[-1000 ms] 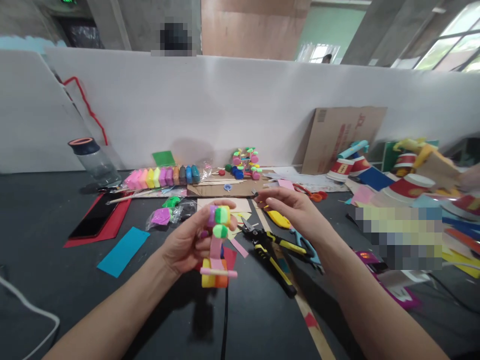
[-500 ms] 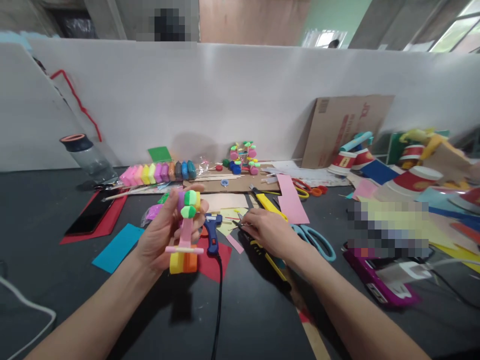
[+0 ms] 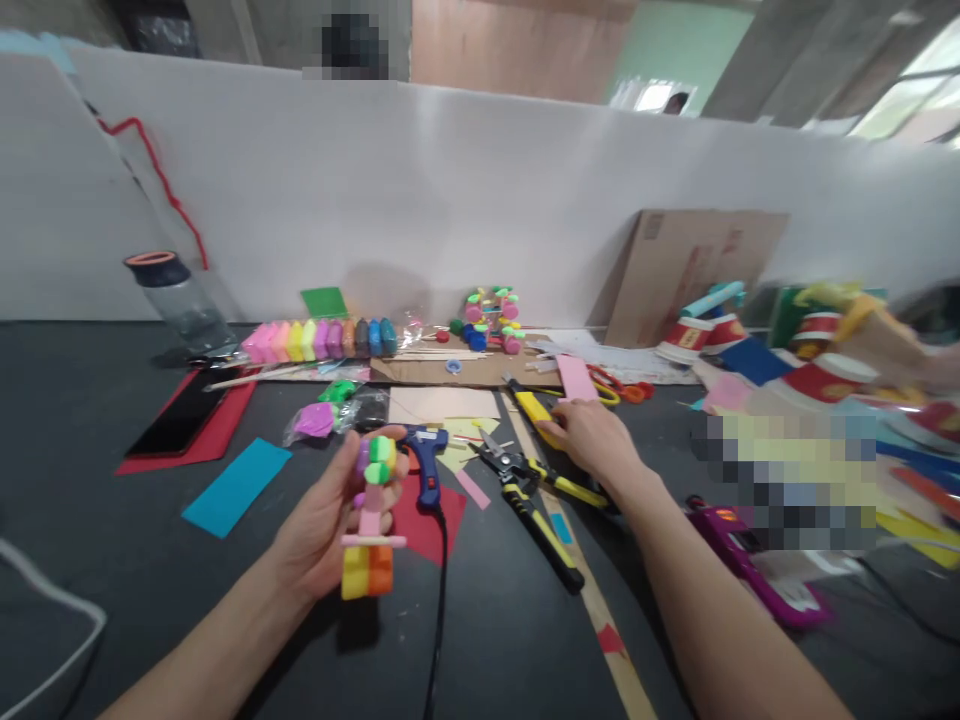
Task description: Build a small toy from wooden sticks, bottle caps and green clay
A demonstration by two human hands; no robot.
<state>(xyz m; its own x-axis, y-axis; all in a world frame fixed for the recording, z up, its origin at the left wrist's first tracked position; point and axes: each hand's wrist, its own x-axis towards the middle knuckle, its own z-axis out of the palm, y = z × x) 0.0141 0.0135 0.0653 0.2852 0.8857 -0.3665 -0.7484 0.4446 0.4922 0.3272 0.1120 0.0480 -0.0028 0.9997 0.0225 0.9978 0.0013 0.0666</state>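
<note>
My left hand (image 3: 319, 530) is closed round a small foam model (image 3: 370, 520): green and purple pieces on top, a pink stem and crossbar, a yellow and orange base. It holds the model upright above the dark table. My right hand (image 3: 592, 437) lies palm down on the table to the right, over a pink paper strip (image 3: 576, 378) and beside the yellow utility knife (image 3: 534, 406). Its fingers are curled; whether they grip anything is hidden. Yellow-handled pliers (image 3: 525, 488) and a blue glue gun (image 3: 427, 455) lie between the two hands.
A row of coloured clay blocks (image 3: 319, 340), a second foam model (image 3: 491, 320) and cardboard (image 3: 690, 270) stand along the white back wall. A bottle (image 3: 176, 300), a phone on red paper (image 3: 184, 420), a blue sheet (image 3: 236, 485), red scissors (image 3: 622, 388) and paper cups (image 3: 817, 370) lie around.
My right hand left the pliers and moved back and right onto the pink strip. My left hand lowered a little with the foam model still in it.
</note>
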